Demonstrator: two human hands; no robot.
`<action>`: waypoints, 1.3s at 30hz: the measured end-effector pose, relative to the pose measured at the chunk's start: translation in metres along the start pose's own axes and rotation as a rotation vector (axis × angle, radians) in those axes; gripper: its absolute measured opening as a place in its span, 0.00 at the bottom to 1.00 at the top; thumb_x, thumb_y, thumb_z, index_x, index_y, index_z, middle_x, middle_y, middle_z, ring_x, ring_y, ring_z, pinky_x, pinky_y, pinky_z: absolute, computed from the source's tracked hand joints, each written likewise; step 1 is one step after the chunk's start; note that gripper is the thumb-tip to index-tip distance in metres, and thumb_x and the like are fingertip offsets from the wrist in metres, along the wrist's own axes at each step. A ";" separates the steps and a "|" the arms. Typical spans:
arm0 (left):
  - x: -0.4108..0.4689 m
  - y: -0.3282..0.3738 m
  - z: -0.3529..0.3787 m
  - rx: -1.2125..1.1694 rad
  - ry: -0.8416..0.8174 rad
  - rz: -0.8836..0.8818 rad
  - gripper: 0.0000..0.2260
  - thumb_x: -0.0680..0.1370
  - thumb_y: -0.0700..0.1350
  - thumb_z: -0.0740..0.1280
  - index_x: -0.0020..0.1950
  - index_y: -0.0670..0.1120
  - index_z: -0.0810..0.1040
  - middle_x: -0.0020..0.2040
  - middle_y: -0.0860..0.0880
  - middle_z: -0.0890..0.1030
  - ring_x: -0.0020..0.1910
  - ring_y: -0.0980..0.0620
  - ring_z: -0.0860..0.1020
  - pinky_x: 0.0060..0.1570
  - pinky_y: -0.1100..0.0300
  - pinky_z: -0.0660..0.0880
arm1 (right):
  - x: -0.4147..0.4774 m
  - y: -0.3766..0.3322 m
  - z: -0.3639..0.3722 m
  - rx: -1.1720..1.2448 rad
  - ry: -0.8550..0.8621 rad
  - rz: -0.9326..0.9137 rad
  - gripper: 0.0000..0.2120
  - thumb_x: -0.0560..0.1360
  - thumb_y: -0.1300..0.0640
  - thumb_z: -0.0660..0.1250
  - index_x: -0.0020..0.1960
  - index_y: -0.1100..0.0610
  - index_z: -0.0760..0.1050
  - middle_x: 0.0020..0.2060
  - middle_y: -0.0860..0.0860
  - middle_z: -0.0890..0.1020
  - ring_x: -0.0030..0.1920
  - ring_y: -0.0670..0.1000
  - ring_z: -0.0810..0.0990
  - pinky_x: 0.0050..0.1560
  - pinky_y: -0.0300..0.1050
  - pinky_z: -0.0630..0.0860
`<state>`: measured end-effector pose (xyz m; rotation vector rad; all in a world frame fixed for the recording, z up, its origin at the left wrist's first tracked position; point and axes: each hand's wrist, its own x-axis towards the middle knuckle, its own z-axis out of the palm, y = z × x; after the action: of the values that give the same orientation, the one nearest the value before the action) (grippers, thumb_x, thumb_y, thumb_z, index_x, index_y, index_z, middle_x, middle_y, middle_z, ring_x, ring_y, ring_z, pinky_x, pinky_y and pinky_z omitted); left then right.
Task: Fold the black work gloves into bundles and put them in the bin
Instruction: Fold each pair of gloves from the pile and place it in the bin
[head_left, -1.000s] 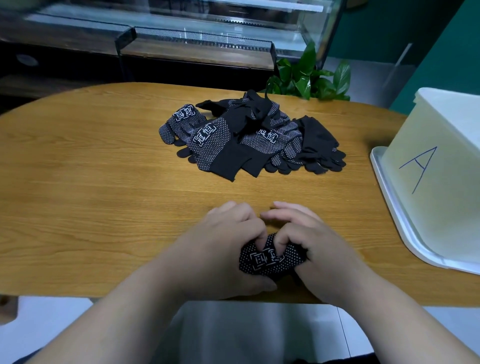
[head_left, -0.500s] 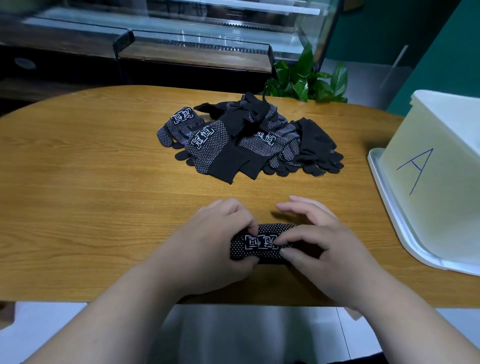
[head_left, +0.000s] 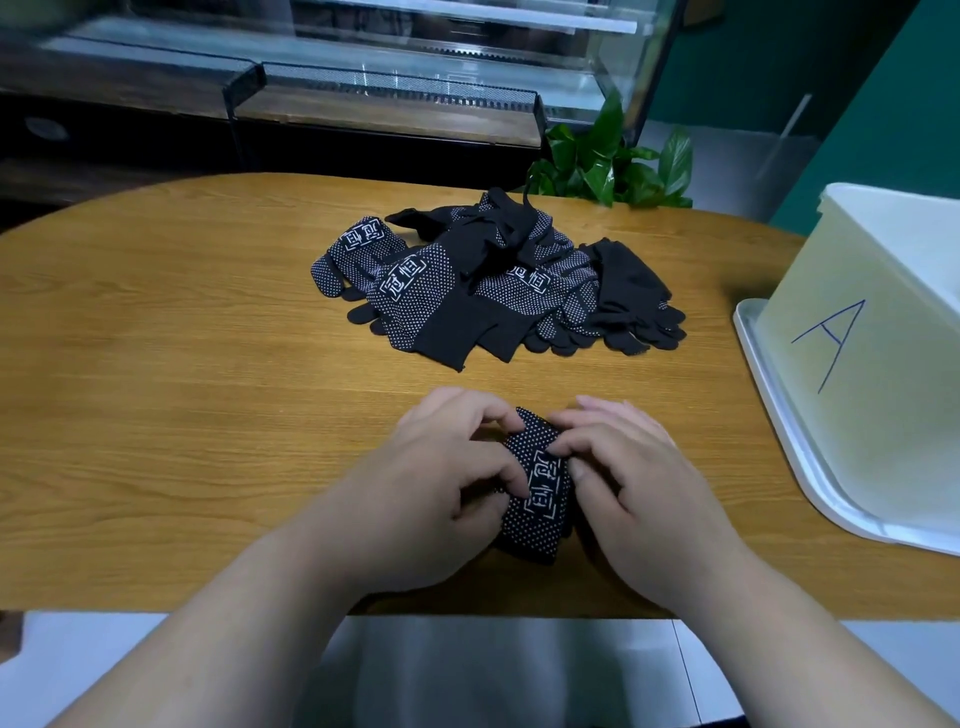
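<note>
A folded bundle of black gloves (head_left: 537, 499) with white dots and a white logo lies near the table's front edge, its long side pointing away from me. My left hand (head_left: 441, 483) grips its left side with curled fingers and thumb. On the other side, my right hand (head_left: 623, 478) pinches it, fingertips on top. A pile of loose black work gloves (head_left: 488, 291) sits in the middle of the wooden table (head_left: 182, 364). The white bin (head_left: 883, 364), marked with a blue A, stands at the right on its lid.
The bin's white lid (head_left: 779, 431) sticks out under it toward me. A green plant (head_left: 613, 161) rises behind the table's far edge. Beyond it stands a glass display counter (head_left: 389, 78).
The bundle has turned from lying crosswise to pointing away from me. Both hands have shifted their hold along its sides and still grip it.
</note>
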<state>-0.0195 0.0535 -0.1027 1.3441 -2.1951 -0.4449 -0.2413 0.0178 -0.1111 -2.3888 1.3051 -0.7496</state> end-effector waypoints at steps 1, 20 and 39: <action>0.000 0.000 0.000 -0.016 0.001 0.016 0.07 0.74 0.50 0.65 0.48 0.58 0.81 0.62 0.62 0.71 0.68 0.60 0.65 0.68 0.56 0.65 | 0.000 -0.001 -0.001 0.018 -0.013 0.013 0.13 0.77 0.51 0.59 0.55 0.46 0.80 0.64 0.38 0.76 0.73 0.42 0.65 0.75 0.51 0.61; 0.005 -0.007 -0.010 0.022 0.068 -0.209 0.10 0.77 0.52 0.68 0.59 0.57 0.79 0.43 0.62 0.75 0.51 0.61 0.71 0.53 0.60 0.70 | 0.004 -0.009 -0.010 -0.057 -0.122 0.154 0.13 0.80 0.50 0.63 0.63 0.43 0.78 0.67 0.34 0.69 0.74 0.38 0.58 0.73 0.38 0.54; 0.003 0.008 -0.028 -0.110 -0.166 -0.364 0.09 0.73 0.53 0.75 0.49 0.60 0.77 0.43 0.64 0.79 0.40 0.67 0.73 0.37 0.70 0.66 | 0.011 -0.025 -0.024 -0.013 -0.430 0.164 0.07 0.77 0.44 0.67 0.54 0.40 0.74 0.72 0.32 0.59 0.71 0.30 0.45 0.79 0.50 0.40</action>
<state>-0.0096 0.0539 -0.0752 1.7029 -2.0166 -0.8261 -0.2330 0.0214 -0.0759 -2.2478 1.2953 -0.1654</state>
